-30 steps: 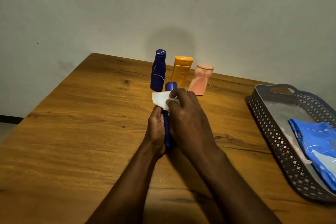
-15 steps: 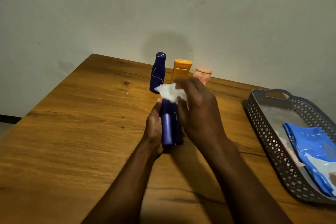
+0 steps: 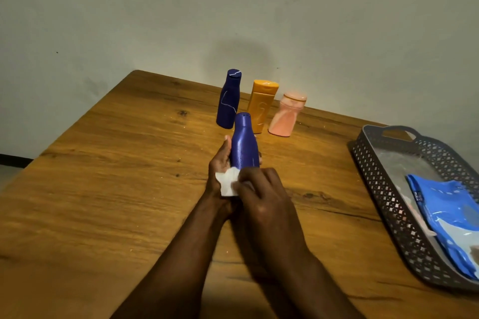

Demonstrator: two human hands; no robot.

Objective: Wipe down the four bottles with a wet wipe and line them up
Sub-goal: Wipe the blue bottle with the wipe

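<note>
My left hand (image 3: pixel 220 163) grips a blue bottle (image 3: pixel 244 146) from behind, its cap pointing away from me above the wooden table (image 3: pixel 103 189). My right hand (image 3: pixel 261 194) pinches a white wet wipe (image 3: pixel 228 181) against the bottle's lower end, which it hides. Three more bottles stand upright in a row near the wall: a dark blue one (image 3: pixel 228 100), an orange one (image 3: pixel 261 105) and a pink one (image 3: pixel 286 116).
A grey perforated tray (image 3: pixel 383 189) sits at the right edge of the table. Inside it lies a blue wet-wipe pack (image 3: pixel 451 215) on clear plastic. A pale wall rises just behind the bottles.
My right hand slid the wipe from the bottle's cap down to its lower end. The cap and upper body are now uncovered, and the bottle tilted further away from me.
</note>
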